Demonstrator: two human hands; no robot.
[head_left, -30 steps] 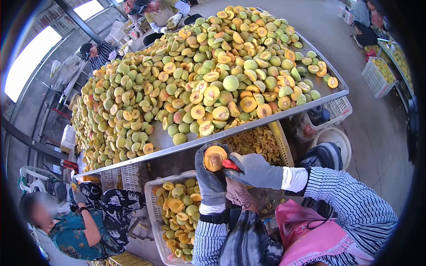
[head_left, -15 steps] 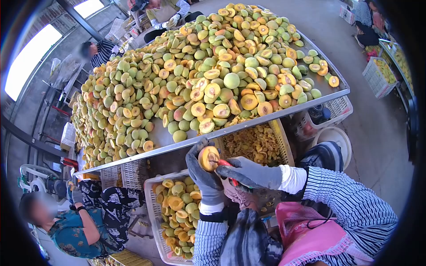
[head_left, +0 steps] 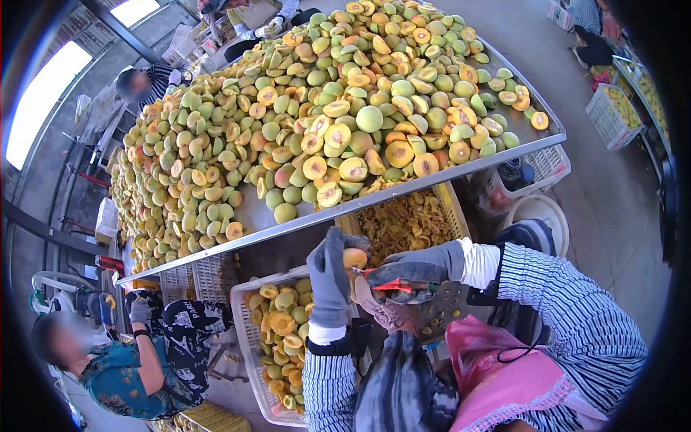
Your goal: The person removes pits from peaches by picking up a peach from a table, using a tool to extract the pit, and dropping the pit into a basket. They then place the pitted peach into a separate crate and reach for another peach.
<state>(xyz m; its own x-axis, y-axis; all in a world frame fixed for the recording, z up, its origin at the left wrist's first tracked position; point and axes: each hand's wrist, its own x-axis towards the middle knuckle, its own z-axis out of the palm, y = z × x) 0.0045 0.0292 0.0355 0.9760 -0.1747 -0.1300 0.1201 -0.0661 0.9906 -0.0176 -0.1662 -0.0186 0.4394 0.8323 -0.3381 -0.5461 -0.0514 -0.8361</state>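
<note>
My left hand (head_left: 331,277), in a grey glove, is closed around a peach half (head_left: 354,258), its fingers covering much of the fruit. Just to the right, my right hand (head_left: 425,265), also gloved, grips a red-handled tool (head_left: 399,286) that looks like pliers. The tool's tip points left, right at the fruit. Both hands are in front of the metal table's near edge. Below and left of my left hand, a white crate (head_left: 241,324) holds pitted peach halves (head_left: 284,324). A yellow crate (head_left: 455,209) with scraps (head_left: 407,227) lies beyond the hands.
A large heap of cut peaches (head_left: 288,137) covers the metal table (head_left: 338,210). At right stand a white bucket (head_left: 561,234) and a white basket (head_left: 551,173). A co-worker (head_left: 137,367) sits at left; other people are around the far side.
My left hand has turned, so the cut face with the pit no longer faces the camera. My right hand has rotated, showing more of the red tool. The view has shifted slightly.
</note>
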